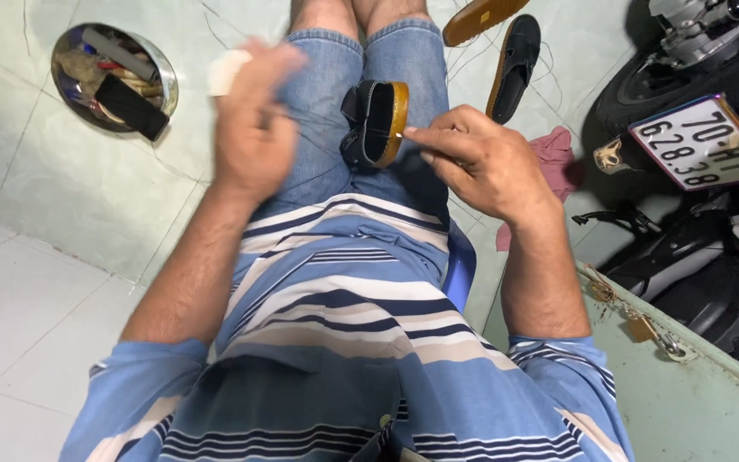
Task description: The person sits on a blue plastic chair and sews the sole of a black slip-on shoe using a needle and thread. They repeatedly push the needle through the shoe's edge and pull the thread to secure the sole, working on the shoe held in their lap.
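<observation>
a black shoe with a tan rubber sole [375,122] sits on its side between the knees, on the blue jeans [327,103]. the right hand [481,162] pinches a thin needle at the sole's edge. the left hand [254,128], raised and blurry, is closed around thread.

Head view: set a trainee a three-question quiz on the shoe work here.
1. True or false: the black sandal with the tan sole lies on the floor.
2. Which hand pinches a thin needle-like tool at the sole's edge: A left, B right?
3. Fill in: the round metal bowl of tools sits on the ____.

Key
1. False; it is wedged between the thighs.
2. B; the right hand has the tool in its grip, while the left hand is raised and blurred.
3. Floor.
</observation>
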